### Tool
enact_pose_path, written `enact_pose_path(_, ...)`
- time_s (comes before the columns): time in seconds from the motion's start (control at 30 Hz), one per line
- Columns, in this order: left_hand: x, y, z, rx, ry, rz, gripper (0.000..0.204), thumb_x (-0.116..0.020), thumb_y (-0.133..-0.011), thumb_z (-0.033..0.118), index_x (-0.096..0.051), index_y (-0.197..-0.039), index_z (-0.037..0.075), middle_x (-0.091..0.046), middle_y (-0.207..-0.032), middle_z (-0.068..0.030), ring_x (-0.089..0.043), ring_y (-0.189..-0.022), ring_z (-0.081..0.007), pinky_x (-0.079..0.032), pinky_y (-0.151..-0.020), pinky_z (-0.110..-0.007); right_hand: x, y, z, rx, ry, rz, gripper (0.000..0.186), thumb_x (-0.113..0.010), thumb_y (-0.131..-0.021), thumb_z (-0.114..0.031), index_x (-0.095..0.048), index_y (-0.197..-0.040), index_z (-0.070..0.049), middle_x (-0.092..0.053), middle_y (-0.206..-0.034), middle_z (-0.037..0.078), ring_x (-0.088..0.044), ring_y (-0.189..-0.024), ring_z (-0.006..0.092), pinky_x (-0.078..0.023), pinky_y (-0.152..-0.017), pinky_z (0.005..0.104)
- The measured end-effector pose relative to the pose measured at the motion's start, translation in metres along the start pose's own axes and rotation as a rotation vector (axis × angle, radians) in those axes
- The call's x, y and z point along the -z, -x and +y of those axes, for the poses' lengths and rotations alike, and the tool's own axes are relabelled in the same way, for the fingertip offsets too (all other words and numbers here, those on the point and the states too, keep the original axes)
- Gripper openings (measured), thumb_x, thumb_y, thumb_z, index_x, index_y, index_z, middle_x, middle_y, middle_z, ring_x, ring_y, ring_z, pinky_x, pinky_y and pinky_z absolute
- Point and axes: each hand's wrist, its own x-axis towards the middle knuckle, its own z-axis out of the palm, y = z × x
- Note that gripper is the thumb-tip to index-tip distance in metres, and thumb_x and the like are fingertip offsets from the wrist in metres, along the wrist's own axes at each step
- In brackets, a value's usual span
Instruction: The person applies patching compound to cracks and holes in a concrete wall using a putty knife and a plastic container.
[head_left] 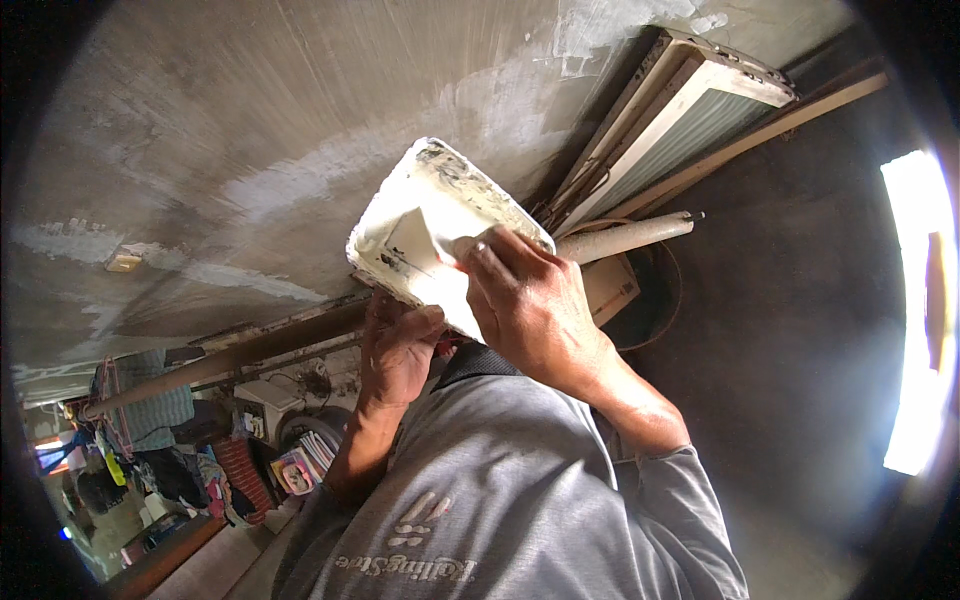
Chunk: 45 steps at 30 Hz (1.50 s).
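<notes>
A white, open-topped rectangular container (440, 165) is tilted in front of me, smeared inside with pale putty and dark marks. My left hand (398, 350) grips its lower-left edge, thumb against the rim and the other fingers mostly hidden behind it. Over the container's right side, my right hand (535, 295) is closed, pinching a flat pale scraper (412, 238) whose corner lies against the putty inside. Glare blurs the scraper's outline. Beyond the container stretches a grey wall (300, 110) with whitish smeared patches.
Framed panels (690, 110) and a long wooden strip (800, 120) lean at the upper right. Below them a white pipe (640, 238) sticks out near a round dark bin (650, 300). Hanging clothes (160, 400) and a stack of books (305, 462) stand at lower left. A bright opening (915, 310) glares at right.
</notes>
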Motion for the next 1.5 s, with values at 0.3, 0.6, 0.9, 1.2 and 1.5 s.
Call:
enact_pose_path(0.3,0.011,-0.003,0.001,0.052,-0.018,-0.055,0.04,-0.056,-0.068,-0.003,-0.047,-0.107,0.001,-0.054,-0.099,-0.0101,-0.055,-0.09,-0.0155,-0.046,-0.078,-0.026,0.007,0.0,0.01,-0.084,0.024,0.071,0.02,-0.054,-0.068,0.003,-0.052,-0.087,0.001,-0.048,-0.072,0.013,-0.053,-0.064,0.03,-0.044,-0.059,0.0375)
enact_pose_path(0.6,0.022,-0.007,-0.002,0.022,0.089,0.024,0.046,-0.052,-0.071,-0.004,-0.043,-0.114,0.007,-0.051,-0.106,-0.0072,-0.05,-0.099,-0.0173,-0.045,-0.085,-0.031,0.015,0.007,0.013,-0.047,-0.074,0.055,0.017,-0.054,-0.068,-0.002,-0.054,-0.084,0.0,-0.05,-0.072,0.012,-0.053,-0.067,0.0273,-0.045,-0.055,0.0362)
enact_pose_path(0.9,0.022,-0.012,-0.008,-0.022,0.162,-0.058,0.047,-0.053,-0.073,0.001,-0.039,-0.119,-0.001,-0.048,-0.115,-0.0132,-0.047,-0.108,-0.0246,-0.037,-0.095,-0.04,0.008,0.017,0.011,-0.172,-0.128,0.014,0.006,-0.052,-0.071,0.002,-0.049,-0.076,0.003,-0.043,-0.062,0.014,-0.048,-0.054,0.031,-0.039,-0.049,0.0358)
enact_pose_path(1.2,0.023,-0.015,-0.014,0.022,0.135,-0.092,0.045,-0.051,-0.074,-0.003,-0.04,-0.117,0.004,-0.049,-0.112,-0.0109,-0.048,-0.105,-0.0207,-0.042,-0.09,-0.037,0.007,0.022,0.014,-0.266,-0.311,-0.021,0.006,-0.052,-0.07,-0.001,-0.05,-0.074,0.003,-0.045,-0.059,0.016,-0.049,-0.054,0.0301,-0.038,-0.049,0.0345)
enact_pose_path(1.5,0.013,-0.014,-0.012,0.058,0.007,-0.092,0.053,-0.056,-0.075,0.003,-0.032,-0.123,0.007,-0.045,-0.114,-0.0102,-0.045,-0.108,-0.0209,-0.041,-0.09,-0.039,0.012,0.016,0.039,-0.426,-0.619,-0.129,0.017,-0.054,-0.066,-0.004,-0.05,-0.077,0.008,-0.048,-0.06,0.023,-0.052,-0.053,0.0282,-0.041,-0.052,0.0368)
